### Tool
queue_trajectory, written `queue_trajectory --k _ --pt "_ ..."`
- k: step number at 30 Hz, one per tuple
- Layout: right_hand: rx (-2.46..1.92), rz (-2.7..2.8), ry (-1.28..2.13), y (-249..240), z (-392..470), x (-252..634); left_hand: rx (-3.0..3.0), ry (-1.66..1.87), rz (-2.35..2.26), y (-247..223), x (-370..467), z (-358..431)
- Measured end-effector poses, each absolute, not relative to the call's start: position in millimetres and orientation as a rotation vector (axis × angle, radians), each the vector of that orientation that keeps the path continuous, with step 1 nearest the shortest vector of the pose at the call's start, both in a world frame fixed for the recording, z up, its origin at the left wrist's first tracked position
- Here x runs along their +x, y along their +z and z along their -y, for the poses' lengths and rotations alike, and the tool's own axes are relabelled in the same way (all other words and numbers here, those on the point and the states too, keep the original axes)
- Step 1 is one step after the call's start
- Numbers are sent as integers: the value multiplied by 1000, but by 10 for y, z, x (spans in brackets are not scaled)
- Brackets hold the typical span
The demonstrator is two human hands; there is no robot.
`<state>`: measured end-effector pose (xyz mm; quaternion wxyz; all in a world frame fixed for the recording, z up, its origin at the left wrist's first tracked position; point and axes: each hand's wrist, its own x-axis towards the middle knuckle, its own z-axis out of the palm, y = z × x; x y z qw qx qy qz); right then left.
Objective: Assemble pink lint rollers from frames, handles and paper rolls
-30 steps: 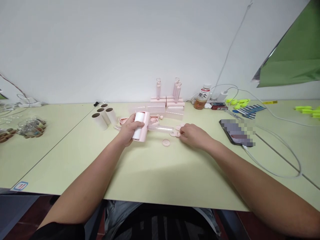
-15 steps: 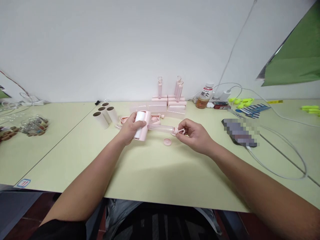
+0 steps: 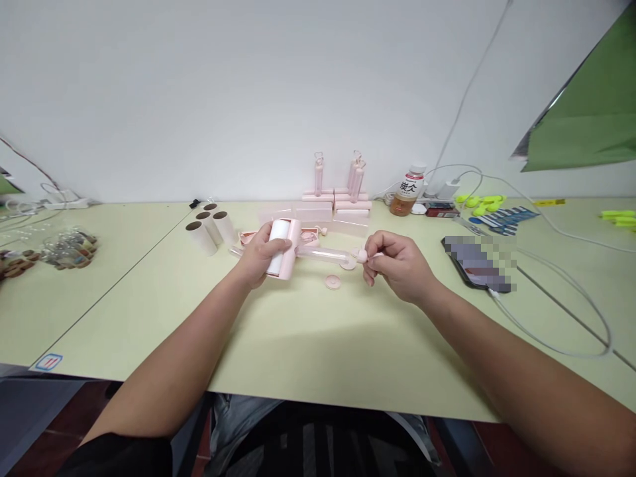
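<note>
My left hand is closed around the head of a pink lint roller, its white sticky roll facing up. The roller's clear pink tube handle points right. At the tube's far end, my right hand pinches a pink end cap, which sits just off the tube with a small gap between. My fingers hide most of the cap's hook. A round pink disc lies on the table below the handle. Behind the left hand is a pink tray of small parts, partly covered.
Several cardboard-cored white rolls stand at left. Pink lint rollers stand upright along the wall beside clear pink covers. To the right are a drink bottle, a phone with its cable, and blue tools.
My right hand has shifted slightly right with the end cap, which has come away from the tube handle. My left hand keeps its grip on the lint roller.
</note>
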<state>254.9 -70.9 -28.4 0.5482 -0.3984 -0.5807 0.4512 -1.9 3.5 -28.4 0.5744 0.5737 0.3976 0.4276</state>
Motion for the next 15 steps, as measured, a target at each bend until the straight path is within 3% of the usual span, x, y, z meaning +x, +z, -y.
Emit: queue_trajectory --k 7,15 --pt "-1025 1462 1104 -308 736 2472 1336 969 -896 -317 17 -12" --pt "-836 1218 1270 -352 750 2433 1290 987 -875 -338 131 82"
